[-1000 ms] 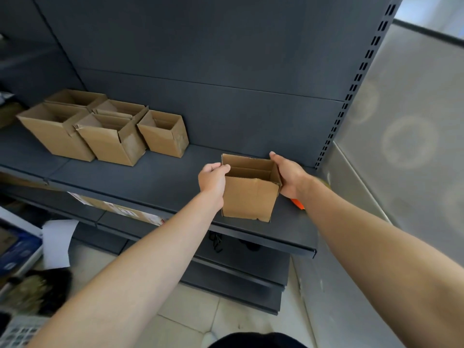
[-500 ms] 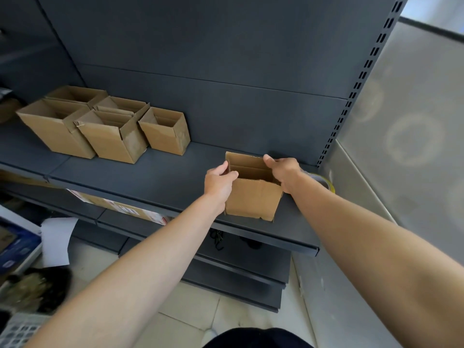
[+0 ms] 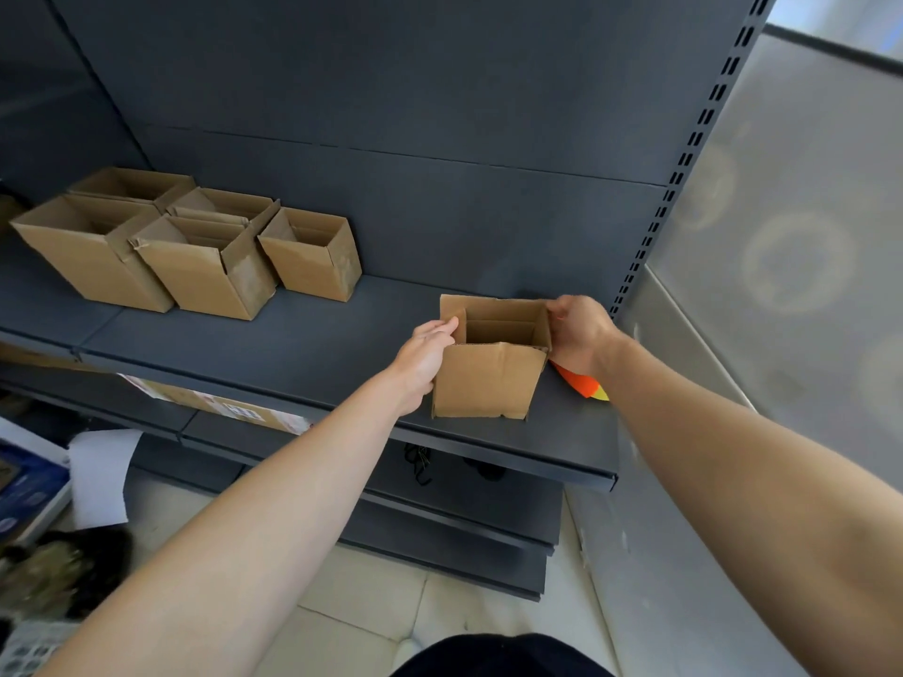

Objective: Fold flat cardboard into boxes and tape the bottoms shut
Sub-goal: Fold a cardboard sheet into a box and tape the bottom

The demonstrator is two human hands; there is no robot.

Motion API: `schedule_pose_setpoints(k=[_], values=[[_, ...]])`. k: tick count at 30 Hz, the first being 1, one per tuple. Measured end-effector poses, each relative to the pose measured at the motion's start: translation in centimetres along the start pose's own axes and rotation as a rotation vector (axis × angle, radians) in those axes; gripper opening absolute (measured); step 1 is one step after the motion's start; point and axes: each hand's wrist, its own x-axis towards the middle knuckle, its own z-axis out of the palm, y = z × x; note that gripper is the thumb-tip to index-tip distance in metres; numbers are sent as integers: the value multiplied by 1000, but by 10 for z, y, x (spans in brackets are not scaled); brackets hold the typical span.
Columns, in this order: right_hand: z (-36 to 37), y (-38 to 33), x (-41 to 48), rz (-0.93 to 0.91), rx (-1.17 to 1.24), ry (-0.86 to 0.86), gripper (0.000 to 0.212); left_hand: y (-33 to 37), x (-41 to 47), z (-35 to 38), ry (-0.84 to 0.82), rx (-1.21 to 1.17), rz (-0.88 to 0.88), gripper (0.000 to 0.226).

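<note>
So we've got one small open-topped brown cardboard box (image 3: 488,368) upright on the dark grey metal shelf (image 3: 312,354), left hand (image 3: 424,358) and right hand (image 3: 579,332) gripping its sides; five finished cardboard boxes (image 3: 195,241) stand further left. Can't see its bottom, taping unconfirmed.

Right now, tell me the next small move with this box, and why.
Probably let go and pull both hands back. The box already stands upright and open-topped on the shelf, with the left hand and right hand only steadying its sides, apart from the finished boxes.
</note>
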Motion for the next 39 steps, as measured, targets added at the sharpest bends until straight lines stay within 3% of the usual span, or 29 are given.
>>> schedule_pose_setpoints(k=[5,17,22,30,32,35,39], values=[[-10,7,0,-3,-19,-118,37,2,4,-2,-43,15,-27,49],[-18,8,9,44,-6,-135,39,0,10,-2,-92,47,-35,51],[-15,6,14,44,-117,-133,42,-1,15,2,-76,29,-38,53],[0,17,29,-63,-370,55,53,-11,18,0,-121,12,40,59],[-1,24,29,-69,-398,95,45,-16,18,-4,-172,15,54,68],[-1,30,31,-38,-414,124,54,-19,16,-9,-240,2,87,94],[0,24,29,-36,-408,88,32,-18,16,-7,-165,44,130,85]])
